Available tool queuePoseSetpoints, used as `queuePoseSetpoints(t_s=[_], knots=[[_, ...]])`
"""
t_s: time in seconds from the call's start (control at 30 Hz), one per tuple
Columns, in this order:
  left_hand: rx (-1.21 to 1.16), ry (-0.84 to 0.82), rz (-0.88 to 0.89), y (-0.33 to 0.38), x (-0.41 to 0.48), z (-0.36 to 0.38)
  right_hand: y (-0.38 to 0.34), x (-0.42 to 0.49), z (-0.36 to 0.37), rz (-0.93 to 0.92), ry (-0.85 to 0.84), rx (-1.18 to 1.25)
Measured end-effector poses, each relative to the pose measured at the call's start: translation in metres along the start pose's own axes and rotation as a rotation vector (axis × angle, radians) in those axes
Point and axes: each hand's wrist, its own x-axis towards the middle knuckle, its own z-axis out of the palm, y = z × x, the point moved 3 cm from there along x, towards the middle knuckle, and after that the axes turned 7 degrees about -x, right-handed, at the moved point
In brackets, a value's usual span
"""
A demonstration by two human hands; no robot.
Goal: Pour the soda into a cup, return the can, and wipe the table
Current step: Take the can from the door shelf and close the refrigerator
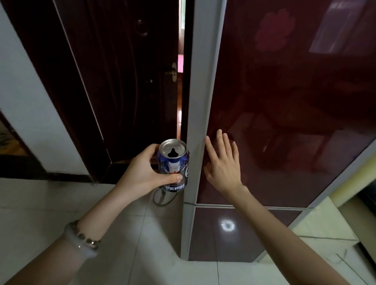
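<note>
Well, my left grip [147, 170] clasps the opened soda can [174, 163] mid-body, upright beside the glossy red door [290, 103] my released right grip [222, 162] touches; thin-walled, likely light and slick, so I'd squeeze gently.

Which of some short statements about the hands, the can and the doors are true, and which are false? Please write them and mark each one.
1. The left hand holds the can. True.
2. The can is sealed. False: its top shows an open hole.
3. The right hand curls round a handle on the red door. False: its fingers lie straight against the door's glossy face.
4. The wooden door stands ajar. True.
5. The bracelet is on the right wrist. False: it is on the left wrist.
</note>
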Motion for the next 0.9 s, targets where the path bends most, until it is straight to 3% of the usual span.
queuePoseSetpoints(t_s=[0.13, 0.23, 0.33, 0.53, 0.9], knots=[[0.002, -0.049, 0.036, 0.0, 0.01, 0.004, -0.002, 0.001, -0.008, 0.008, -0.022, 0.11], [-0.013, -0.097, 0.056, -0.001, 0.015, 0.01, -0.003, -0.003, -0.021, 0.007, -0.072, 0.391], [-0.035, -0.153, 0.092, 0.0, 0.019, 0.021, -0.002, -0.018, -0.039, 0.075, -0.15, 0.652], [-0.09, -0.299, 0.127, 0.007, 0.02, 0.057, 0.011, -0.073, -0.078, 0.318, -0.199, 0.946], [-0.138, -0.751, 0.302, 0.063, -0.027, 0.187, 0.057, -0.202, -0.147, 0.722, -0.048, 0.766]])
